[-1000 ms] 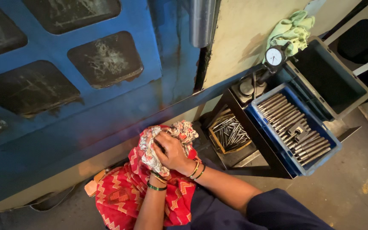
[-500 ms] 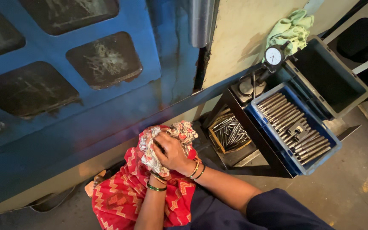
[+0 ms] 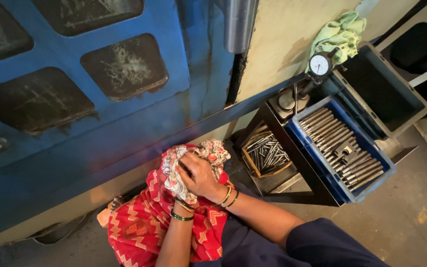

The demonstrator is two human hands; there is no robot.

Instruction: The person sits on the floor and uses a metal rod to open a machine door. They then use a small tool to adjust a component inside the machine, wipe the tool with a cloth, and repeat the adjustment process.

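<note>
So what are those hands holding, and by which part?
A crumpled patterned rag, bunched between both hands. The right hand presses over its top; the left hand is mostly hidden beneath the rag, so its exact hold cannot be told.

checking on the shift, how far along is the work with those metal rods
Done: many metal rods lie in rows in the blue tray, with more in the brown box. In hand: the right hand presses a patterned cloth bunched over the left hand, which is mostly hidden. Left: the pictures do not show how many remain.
</note>
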